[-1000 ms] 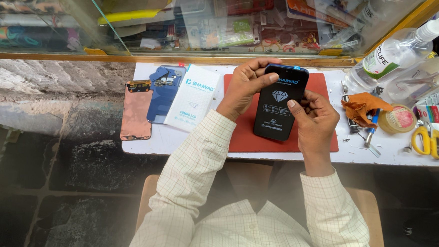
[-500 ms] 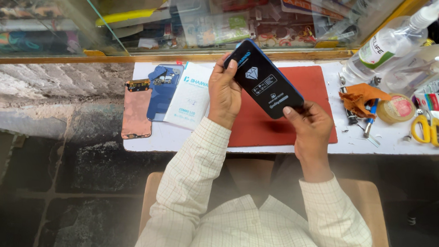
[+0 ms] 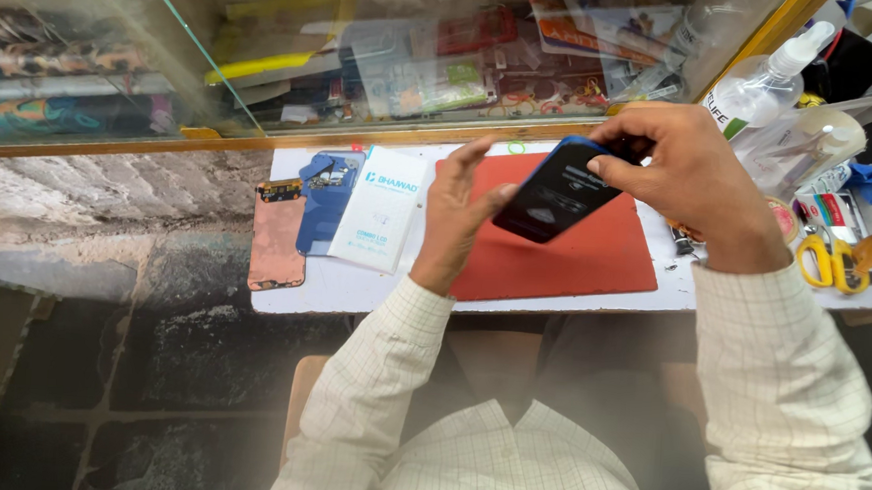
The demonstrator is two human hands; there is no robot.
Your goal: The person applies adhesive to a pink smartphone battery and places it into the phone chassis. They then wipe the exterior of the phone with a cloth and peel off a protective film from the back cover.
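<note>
My right hand grips the top end of a dark flat phone-shaped package, holding it tilted above a red mat. My left hand is at the package's lower left edge, thumb touching it and fingers spread upward. Both hands hover over the white work surface.
Left of the mat lie a white sleeve package, a blue phone back and a copper-coloured phone back. Yellow-handled scissors, a spray bottle and small tools crowd the right. A glass display case stands behind.
The right hand has moved from the package's lower end to its top and lifted it, turning it over. The left hand has slid down to its lower left edge, fingers opening.
</note>
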